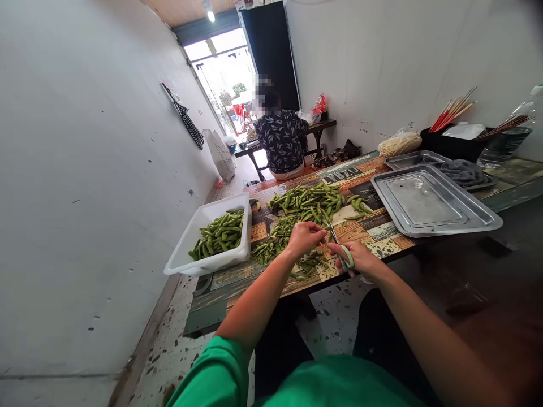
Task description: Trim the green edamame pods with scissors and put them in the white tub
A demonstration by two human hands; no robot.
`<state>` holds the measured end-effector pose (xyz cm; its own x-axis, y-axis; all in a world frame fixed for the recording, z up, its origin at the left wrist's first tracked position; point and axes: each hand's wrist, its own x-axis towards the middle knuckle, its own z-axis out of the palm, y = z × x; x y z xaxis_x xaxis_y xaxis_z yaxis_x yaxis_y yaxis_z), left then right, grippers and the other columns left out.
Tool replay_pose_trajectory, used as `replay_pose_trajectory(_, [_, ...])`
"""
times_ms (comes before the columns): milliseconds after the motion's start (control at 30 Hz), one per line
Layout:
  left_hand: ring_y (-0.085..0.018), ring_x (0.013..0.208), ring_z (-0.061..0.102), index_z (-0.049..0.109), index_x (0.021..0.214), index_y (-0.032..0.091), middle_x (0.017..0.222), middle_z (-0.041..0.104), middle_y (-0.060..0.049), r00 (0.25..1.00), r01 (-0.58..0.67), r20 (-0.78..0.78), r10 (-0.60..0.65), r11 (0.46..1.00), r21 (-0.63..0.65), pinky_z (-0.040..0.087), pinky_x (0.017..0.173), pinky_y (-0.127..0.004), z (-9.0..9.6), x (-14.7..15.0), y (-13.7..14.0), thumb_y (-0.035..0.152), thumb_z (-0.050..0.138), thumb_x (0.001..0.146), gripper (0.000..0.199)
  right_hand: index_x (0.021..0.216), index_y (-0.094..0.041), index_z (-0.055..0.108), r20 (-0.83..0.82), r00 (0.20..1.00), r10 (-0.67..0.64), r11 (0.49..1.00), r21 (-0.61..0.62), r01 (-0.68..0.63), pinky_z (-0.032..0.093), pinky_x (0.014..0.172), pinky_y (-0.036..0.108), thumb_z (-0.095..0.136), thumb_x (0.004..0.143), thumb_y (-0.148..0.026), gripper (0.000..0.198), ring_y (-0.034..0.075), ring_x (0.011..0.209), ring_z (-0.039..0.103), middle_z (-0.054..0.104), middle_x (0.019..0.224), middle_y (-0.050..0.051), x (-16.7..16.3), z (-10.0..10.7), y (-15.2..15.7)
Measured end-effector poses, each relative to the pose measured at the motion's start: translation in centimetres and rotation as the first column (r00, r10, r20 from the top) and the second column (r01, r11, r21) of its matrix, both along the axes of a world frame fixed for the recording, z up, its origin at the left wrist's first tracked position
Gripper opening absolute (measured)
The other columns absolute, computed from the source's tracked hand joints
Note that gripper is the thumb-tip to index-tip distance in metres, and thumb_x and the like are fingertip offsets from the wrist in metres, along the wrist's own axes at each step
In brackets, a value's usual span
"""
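My right hand (pixel 356 259) is closed around a pair of scissors (pixel 347 257) with pale green handles, its metal blades pointing up and away from me. Just left of the blades, my left hand (pixel 306 236) is closed in a pinch, with a small green edamame pod at its fingertips. Beyond both hands a large heap of edamame pods (pixel 307 200) lies on the table. Trimmed bits and more pods (pixel 271 243) are scattered beside and under my left hand. A few loose pods (pixel 360 207) lie right of the heap.
A white plastic tub (pixel 203 267) holding pods stands at the table's left end. On the right are a metal tray (pixel 424 200), a grey cloth (pixel 462 171), a black box of skewers (pixel 452 144) and a large bottle (pixel 507 144). A person (pixel 280 138) sits farther back at another table.
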<state>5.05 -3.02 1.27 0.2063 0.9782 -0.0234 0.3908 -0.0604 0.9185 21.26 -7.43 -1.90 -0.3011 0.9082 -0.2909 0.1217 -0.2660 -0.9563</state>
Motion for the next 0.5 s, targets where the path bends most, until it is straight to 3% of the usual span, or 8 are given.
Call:
replay_pose_trajectory(167, [-0.005,0.043,0.049,0.061,0.068,0.011,0.051,0.058,0.002,0.997,0.042,0.074,-0.037,0.996,-0.072,0.037,0.044,-0.017,0.7,-0.1,-0.8,0.022,0.064,0.072,0.013,0.079,-0.017,0.057,0.016,1.0,-0.023,0.998,0.056,0.022,0.038,0.027,0.016,0.067,0.07,-0.055,0.041,0.011,0.043,0.056,0.055,0.053,-0.003,-0.4,0.3,0.0])
replay_pose_trajectory(300, [-0.005,0.043,0.048,0.061,0.068,0.011,0.054,0.06,0.0,0.995,0.05,0.086,-0.039,0.991,-0.127,0.034,0.043,-0.017,0.5,-0.8,-0.3,0.024,0.066,0.071,0.014,0.071,-0.016,0.056,0.022,0.998,-0.057,0.992,0.115,0.054,0.031,0.025,0.015,0.066,0.071,-0.055,0.04,0.009,0.035,0.051,0.053,0.047,-0.004,-0.6,0.0,-0.2])
replay_pose_trajectory(400, [-0.006,0.046,0.052,0.06,0.069,0.01,0.057,0.062,-0.001,0.994,0.075,0.091,-0.058,0.977,-0.197,0.038,0.046,-0.018,0.0,-1.1,0.2,0.023,0.063,0.074,0.014,0.066,-0.016,0.055,0.018,0.998,-0.053,0.994,0.101,0.051,0.027,0.024,0.016,0.067,0.07,-0.055,0.041,0.007,0.031,0.047,0.053,0.045,-0.004,-0.6,-0.3,-0.1])
replay_pose_trajectory(500, [-0.007,0.046,0.054,0.058,0.069,0.011,0.058,0.062,-0.001,0.992,0.122,0.032,-0.119,0.98,-0.156,0.039,0.047,-0.019,-0.7,-1.0,0.6,0.02,0.061,0.075,0.012,0.067,-0.016,0.057,0.025,0.999,-0.036,0.997,0.068,0.034,0.025,0.023,0.016,0.067,0.069,-0.056,0.041,0.008,0.029,0.046,0.054,0.042,-0.003,-0.5,-0.4,0.1])
